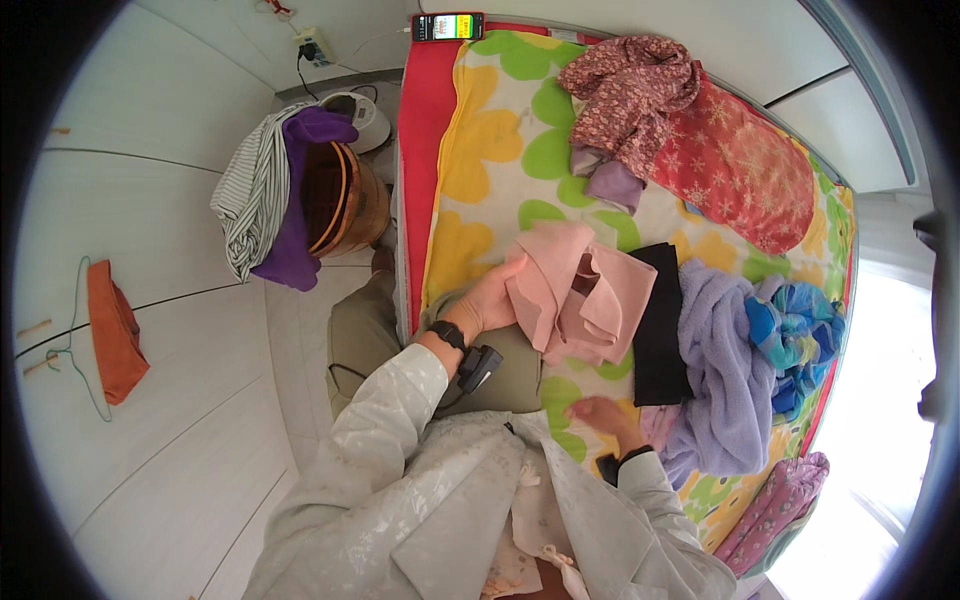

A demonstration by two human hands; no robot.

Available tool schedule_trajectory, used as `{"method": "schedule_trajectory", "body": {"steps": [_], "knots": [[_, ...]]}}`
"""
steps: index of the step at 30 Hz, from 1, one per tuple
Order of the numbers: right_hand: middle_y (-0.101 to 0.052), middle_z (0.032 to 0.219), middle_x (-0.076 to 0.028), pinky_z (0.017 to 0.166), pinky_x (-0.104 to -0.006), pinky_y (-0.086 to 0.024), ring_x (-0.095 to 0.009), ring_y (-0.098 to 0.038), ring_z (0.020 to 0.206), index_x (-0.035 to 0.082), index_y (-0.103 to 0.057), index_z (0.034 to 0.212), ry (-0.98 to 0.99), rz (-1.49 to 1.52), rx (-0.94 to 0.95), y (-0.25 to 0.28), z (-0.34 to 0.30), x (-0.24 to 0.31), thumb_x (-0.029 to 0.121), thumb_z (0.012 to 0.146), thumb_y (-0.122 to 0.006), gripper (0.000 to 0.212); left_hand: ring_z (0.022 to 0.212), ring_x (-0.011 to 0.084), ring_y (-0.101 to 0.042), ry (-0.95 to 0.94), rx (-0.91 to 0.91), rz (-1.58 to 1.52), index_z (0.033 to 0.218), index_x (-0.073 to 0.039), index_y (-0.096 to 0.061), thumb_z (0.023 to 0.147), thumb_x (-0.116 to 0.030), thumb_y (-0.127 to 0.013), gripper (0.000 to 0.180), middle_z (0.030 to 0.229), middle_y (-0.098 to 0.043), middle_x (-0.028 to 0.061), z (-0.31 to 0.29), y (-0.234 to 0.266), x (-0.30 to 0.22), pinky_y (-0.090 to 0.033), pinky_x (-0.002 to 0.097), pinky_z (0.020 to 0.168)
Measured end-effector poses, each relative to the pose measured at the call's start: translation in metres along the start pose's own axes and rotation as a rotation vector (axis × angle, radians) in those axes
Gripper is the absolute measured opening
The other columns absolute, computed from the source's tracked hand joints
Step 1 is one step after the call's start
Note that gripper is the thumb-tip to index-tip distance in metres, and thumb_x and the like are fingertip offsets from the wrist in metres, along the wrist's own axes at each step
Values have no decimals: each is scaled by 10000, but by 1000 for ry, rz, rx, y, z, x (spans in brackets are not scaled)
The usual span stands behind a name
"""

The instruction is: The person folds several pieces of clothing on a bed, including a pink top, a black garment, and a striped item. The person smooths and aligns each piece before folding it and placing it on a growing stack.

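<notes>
My left hand point(488, 298) is closed on the left edge of a pink piece of clothing point(612, 298), which lies loosely folded and rumpled on the bed. Its exact kind cannot be told. Below it, my right hand point(606, 416) hovers over the flowered sheet with its fingers apart and nothing in them. A folded black cloth point(661, 325) lies against the pink one on its right. Beyond that is a crumpled lavender fleece point(722, 370), nearest to my right hand on that side.
A blue patterned cloth point(795, 335), a red snowflake cushion point(745, 160) and a floral garment point(635, 90) lie on the bed point(500, 130). A phone point(447, 27) rests at its far edge. To the left stands a wooden bucket point(362, 205) draped with striped and purple cloths.
</notes>
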State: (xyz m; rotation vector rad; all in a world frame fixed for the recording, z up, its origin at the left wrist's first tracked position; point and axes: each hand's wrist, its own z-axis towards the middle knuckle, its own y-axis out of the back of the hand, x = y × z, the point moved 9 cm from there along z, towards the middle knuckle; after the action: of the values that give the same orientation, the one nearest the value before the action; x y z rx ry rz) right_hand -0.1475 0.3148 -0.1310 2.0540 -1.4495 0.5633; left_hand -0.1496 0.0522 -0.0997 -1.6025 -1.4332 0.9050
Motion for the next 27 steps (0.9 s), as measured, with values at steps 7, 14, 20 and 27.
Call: {"method": "schedule_trajectory", "body": {"steps": [7,14,20,27], "knots": [[-596,785,-8,667,-208,-438,-77,-534,706,12,-609,924,420,726,-1056,173,-31,85,81,913,-528,107,1250,280,-419,-59,-7,44,1369,-87,-368,911,-366,-535,562,1378,-436,103,-6,2,1,-296,437,1074],[-630,865,-33,670,-228,-481,-109,-583,722,64,-604,1009,444,1460,-1146,182,15,90,117,916,-528,132,1175,245,-492,-198,-35,127,1308,-61,-429,932,-276,-516,442,1291,-513,91,-14,7,4,-355,407,1041],[-614,832,-8,618,-215,-450,-85,-553,691,83,-589,998,582,1516,-1158,190,7,101,132,905,-543,114,1088,205,-542,-263,26,228,1226,-41,-482,939,-184,-510,322,1186,-564,74,-19,2,6,-426,372,969],[-628,805,-13,587,-220,-458,-82,-564,648,82,-592,967,458,1563,-1285,175,-13,76,104,911,-501,109,1092,178,-539,-405,10,463,1233,-26,-477,934,-119,-505,314,1198,-558,60,-34,-15,7,-429,333,956]]}}
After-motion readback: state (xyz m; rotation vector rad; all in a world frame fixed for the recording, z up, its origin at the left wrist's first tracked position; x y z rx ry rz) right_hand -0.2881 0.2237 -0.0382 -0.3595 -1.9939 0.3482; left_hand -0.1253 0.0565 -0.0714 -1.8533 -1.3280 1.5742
